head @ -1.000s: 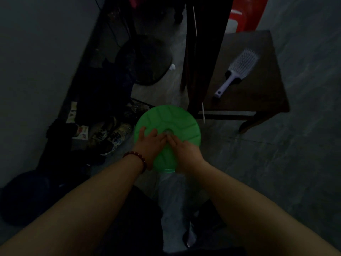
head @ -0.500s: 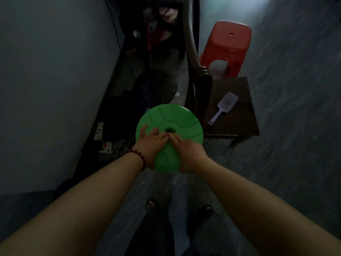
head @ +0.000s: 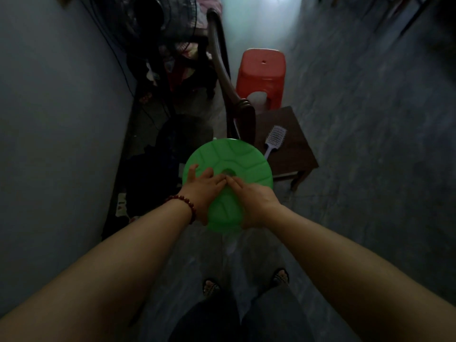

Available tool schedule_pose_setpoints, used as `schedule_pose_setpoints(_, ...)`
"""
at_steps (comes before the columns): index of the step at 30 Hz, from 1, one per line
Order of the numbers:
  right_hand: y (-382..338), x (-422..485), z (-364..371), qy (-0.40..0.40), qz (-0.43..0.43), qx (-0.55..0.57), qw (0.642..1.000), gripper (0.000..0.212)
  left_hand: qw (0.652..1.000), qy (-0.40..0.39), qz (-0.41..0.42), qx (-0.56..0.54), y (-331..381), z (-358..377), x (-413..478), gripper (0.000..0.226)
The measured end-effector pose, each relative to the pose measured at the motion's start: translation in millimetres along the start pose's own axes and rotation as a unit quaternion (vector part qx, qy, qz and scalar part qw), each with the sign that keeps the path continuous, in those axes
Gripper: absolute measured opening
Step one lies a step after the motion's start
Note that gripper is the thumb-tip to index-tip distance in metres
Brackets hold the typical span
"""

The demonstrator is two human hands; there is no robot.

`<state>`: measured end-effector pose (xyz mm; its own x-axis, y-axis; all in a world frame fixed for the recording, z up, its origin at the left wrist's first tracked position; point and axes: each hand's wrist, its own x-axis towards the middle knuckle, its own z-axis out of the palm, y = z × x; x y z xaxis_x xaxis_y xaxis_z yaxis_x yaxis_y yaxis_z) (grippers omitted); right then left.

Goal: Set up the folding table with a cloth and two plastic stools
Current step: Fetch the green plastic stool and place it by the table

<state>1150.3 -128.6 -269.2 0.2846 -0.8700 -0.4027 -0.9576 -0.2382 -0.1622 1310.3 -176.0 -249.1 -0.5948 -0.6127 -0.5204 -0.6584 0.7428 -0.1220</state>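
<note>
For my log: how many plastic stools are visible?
2. A green stool gripped by left hand and right hand; a red stool beyond the wooden chair. Others may be hidden.

Dim room: grey wall point(head: 61, 119) left, marbled floor point(head: 370, 181), dark wooden chair point(head: 293, 137).

Dim lived-in home corridor, wooden side bench point(head: 293, 144) bearing a hairbrush point(head: 275, 139), red plastic stool point(head: 261, 70) behind it, standing fan point(head: 162, 23) and clothes beyond
</note>
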Motion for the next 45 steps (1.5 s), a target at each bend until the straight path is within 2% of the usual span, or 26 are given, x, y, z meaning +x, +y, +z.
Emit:
schedule_pose_setpoints(9,6,-36,2,0.005,0.046,-0.001,0.999,0.126,0.999,0.012,0.041,0.012,25,-16,-5,0.120)
schedule_pose_setpoints(17,47,-76,-4,-0.006,0.087,-0.007,0.996,0.133,0.995,0.042,0.082,0.040,67,-47,12,0.120)
schedule_pose_setpoints(25,121,-136,-10,0.023,0.136,0.000,0.990,0.132,0.984,0.082,0.133,0.087,137,-106,44,0.116)
schedule_pose_setpoints(39,286,-259,-1,0.069,0.224,0.032,0.972,0.132,0.960,0.123,0.232,0.096,298,-202,139,0.117)
schedule_pose_setpoints(45,334,-282,-1,0.108,0.246,0.062,0.961,0.126,0.949,0.154,0.247,0.117,334,-229,178,0.117)
